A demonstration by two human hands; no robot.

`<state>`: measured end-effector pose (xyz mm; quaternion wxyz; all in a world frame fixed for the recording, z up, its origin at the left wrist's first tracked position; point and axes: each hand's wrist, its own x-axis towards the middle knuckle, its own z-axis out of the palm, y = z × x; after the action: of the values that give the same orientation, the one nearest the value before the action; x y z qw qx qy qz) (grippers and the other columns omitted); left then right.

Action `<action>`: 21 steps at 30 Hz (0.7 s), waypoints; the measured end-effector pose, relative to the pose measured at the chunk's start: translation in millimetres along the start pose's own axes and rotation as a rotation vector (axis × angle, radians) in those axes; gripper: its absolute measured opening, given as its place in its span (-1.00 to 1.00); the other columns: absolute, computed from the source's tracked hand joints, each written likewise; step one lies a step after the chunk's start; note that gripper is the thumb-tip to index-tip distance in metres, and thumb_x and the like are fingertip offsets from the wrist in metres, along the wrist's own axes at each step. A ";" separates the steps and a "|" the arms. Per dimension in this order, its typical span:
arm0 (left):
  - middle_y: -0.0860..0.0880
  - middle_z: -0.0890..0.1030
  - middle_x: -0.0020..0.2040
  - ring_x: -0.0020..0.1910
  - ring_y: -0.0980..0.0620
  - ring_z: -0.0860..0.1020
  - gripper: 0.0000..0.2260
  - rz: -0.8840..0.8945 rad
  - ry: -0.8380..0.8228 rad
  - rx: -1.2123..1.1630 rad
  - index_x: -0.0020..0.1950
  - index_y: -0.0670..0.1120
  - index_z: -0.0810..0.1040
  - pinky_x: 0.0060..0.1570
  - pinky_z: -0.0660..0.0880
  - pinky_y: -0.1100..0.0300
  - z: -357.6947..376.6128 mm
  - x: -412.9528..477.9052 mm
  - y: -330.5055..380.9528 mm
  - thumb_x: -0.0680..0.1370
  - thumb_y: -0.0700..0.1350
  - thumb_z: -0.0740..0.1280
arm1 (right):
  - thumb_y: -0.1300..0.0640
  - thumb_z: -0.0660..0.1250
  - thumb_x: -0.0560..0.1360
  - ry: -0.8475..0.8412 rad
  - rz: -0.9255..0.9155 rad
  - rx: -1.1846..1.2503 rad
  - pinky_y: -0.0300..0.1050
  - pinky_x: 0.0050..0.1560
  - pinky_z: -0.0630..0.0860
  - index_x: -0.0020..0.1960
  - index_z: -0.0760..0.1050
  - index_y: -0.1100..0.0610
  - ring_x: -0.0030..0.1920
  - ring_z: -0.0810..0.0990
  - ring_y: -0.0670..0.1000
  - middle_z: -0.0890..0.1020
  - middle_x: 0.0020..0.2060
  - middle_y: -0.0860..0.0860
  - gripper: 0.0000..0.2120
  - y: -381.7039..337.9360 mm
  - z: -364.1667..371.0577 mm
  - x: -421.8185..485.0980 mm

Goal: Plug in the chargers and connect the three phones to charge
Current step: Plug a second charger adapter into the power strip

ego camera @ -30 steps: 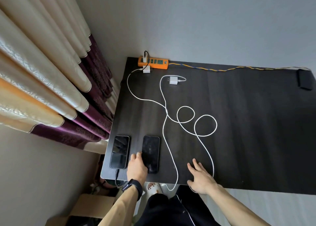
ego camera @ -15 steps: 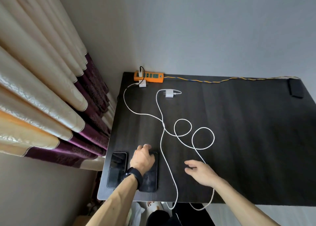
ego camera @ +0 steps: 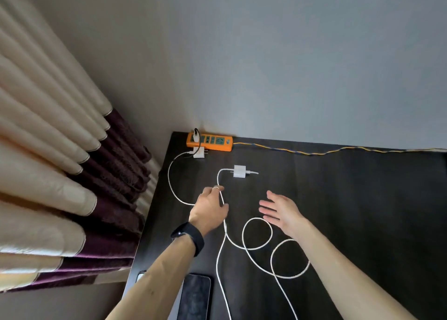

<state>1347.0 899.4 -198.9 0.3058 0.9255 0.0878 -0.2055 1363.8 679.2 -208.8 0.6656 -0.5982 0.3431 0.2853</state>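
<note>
Head view: left hand [ego camera: 210,210] fingers curled at the limp cable [ego camera: 219,181]; right hand [ego camera: 281,210] spread, empty. Charger [ego camera: 240,171], light and rigid, lies on the bench [ego camera: 362,210] near the strip [ego camera: 209,142]: grip its body, never the cable.

Small white cube charger [ego camera: 239,171] lies unplugged at frame centre; dark glossy phone [ego camera: 195,296] lies flat at bottom.

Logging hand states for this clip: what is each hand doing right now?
Left hand: over the white cable, fingers curled; grip cannot be told.
Right hand: open, fingers spread, holding nothing.
</note>
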 end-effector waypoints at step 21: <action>0.12 0.68 -0.04 0.03 0.05 0.60 -0.69 -0.263 0.014 -0.329 0.11 0.05 0.59 0.10 0.51 0.14 -19.7 82.6 25.8 0.55 0.21 0.23 | 0.23 0.36 0.58 -0.042 -0.342 -0.049 -0.26 -0.19 0.58 0.16 0.59 0.13 -0.16 0.76 0.03 0.73 0.02 0.02 -0.84 -48.1 42.9 58.8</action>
<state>1435.2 893.7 -206.7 0.4225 0.8452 0.2425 -0.2200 1442.2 714.1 -224.8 0.6968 -0.6577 0.2153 0.1886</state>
